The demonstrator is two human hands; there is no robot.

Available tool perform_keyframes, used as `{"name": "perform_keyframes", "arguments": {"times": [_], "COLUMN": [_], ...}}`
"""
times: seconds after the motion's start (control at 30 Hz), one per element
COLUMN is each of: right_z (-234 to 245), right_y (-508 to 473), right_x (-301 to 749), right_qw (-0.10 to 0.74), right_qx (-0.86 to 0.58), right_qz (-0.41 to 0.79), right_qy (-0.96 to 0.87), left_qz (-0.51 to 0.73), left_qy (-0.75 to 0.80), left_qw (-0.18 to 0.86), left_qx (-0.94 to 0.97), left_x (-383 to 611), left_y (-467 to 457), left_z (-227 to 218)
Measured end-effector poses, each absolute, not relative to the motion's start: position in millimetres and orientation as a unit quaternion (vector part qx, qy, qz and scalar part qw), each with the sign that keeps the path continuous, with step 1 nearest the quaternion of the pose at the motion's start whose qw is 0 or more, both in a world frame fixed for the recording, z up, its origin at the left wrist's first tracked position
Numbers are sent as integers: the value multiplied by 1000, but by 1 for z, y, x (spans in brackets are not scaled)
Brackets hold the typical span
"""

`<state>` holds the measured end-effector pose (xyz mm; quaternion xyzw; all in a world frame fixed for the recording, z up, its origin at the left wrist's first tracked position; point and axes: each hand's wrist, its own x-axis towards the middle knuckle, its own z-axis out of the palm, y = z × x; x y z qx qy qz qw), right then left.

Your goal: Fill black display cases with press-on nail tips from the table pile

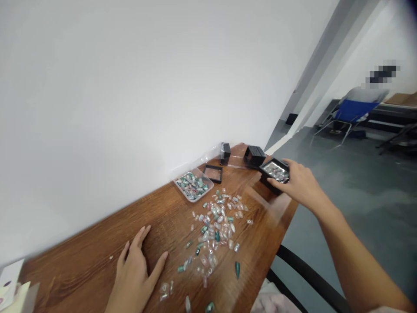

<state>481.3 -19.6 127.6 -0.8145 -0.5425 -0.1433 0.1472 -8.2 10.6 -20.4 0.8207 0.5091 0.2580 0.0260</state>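
My left hand rests on the wooden table with its fingers spread and nothing in it. To its right lies a loose spread of small press-on nails, clear, pinkish and green. At the table's right end my right hand has thumb and fingers closed around a black display frame with a shiny clear window. Small pieces show behind or under that window. Dark frame sides show below it; whether they are separate frames I cannot tell. A clear plastic tub full of similar nails stands by the wall.
Beside the tub lies a single black frame. A black box and stacked black frames stand at the far corner. White and yellowish cards lie at left. Past the right edge are a black armrest and a blue chair.
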Motion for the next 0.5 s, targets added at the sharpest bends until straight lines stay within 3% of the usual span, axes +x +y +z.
{"name": "perform_keyframes", "arguments": {"times": [0.1,0.27,0.5], "right_z": [111,86,90], "right_y": [-21,-19,-13], "right_x": [525,549,555], "right_qw": [145,119,117], "right_qx": [-861,-841,-859], "right_qz": [-109,-98,-73], "right_qy": [-475,-519,-493], "left_qz": [247,221,212], "left_qy": [507,516,524], "left_qw": [18,12,23], "left_qx": [825,827,825], "left_x": [-8,-7,-5], "left_y": [11,11,8], "left_z": [-20,-18,-13]}}
